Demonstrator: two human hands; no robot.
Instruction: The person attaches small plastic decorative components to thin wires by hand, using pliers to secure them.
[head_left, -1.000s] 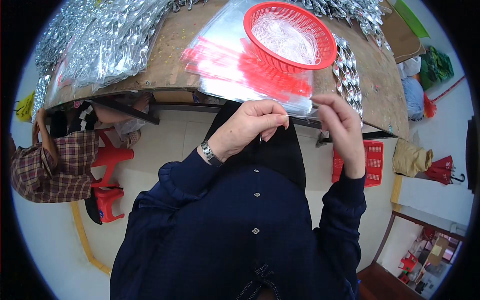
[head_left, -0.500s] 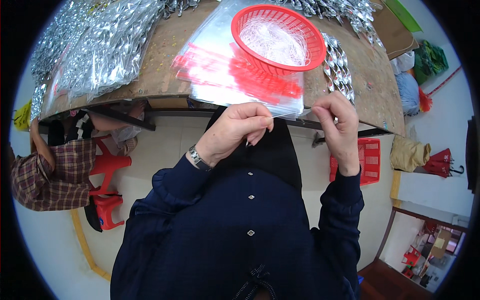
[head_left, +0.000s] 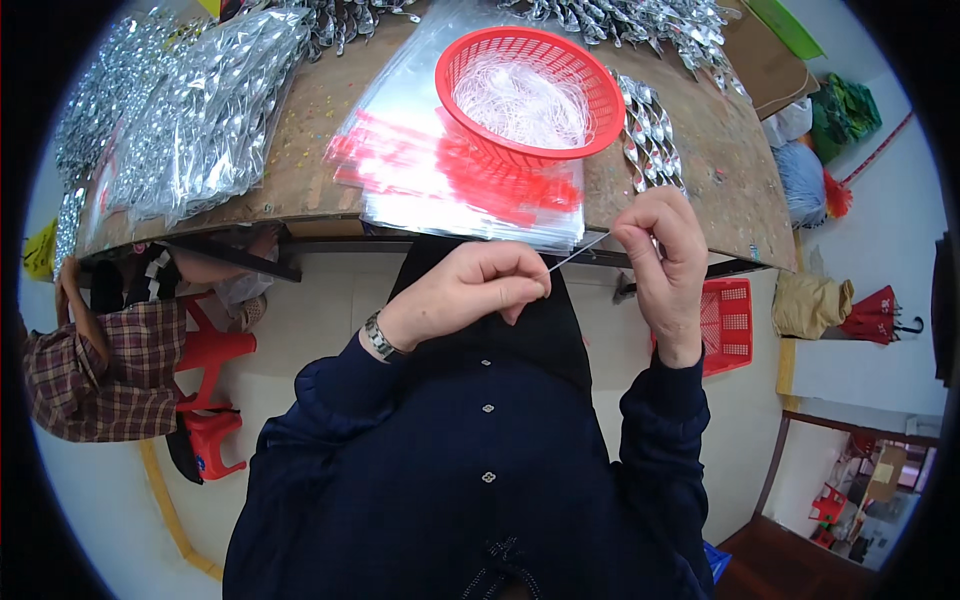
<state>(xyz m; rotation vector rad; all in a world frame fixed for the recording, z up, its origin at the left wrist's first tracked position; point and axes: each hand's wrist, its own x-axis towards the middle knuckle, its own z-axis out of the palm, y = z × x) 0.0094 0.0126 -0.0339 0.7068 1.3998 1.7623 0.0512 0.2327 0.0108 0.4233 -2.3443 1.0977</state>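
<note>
A thin pale thread (head_left: 580, 251) runs taut between my two hands, just off the table's front edge. My left hand (head_left: 470, 287) pinches its lower end between thumb and fingertips. At the other end my right hand (head_left: 664, 255), held a little higher, pinches it too. Beyond them a round red basket (head_left: 605, 110) holds a tangle of fine white threads (head_left: 525, 98). Under the basket lies a stack of clear plastic bags (head_left: 470, 218) with red printed bands. Silver twisted strips (head_left: 652, 135) lie on the table beside the basket.
Bagged silver spirals (head_left: 205, 130) cover the left of the wooden table (head_left: 315, 140), more lie along the back. A person in a checked shirt (head_left: 105, 355) sits at the left by red stools (head_left: 215, 350). A red crate (head_left: 727, 325) stands on the floor at right.
My left hand has dropped slightly, so the thread now slopes up toward my right hand. The whole view has shifted a little, with the table and basket appearing further left.
</note>
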